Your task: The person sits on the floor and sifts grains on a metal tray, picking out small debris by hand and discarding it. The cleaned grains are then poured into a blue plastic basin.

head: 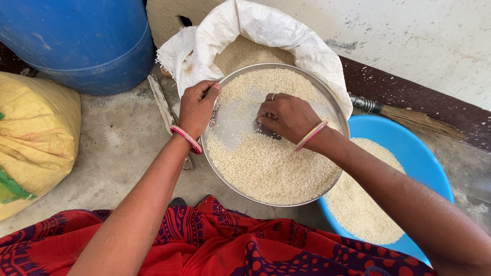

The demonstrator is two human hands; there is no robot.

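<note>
A bare grey concrete floor (123, 148) carries everything; a blue plastic drum (82, 41) stands at the far left; a yellow sack (36, 133) lies beside it; an open white sack of rice (286, 30) sits against the wall; a blue basin (409, 153) of rice rests at the right; a straw broom (409, 117) lies along the wall; a wooden stick (161, 99) lies near the white sack.
</note>
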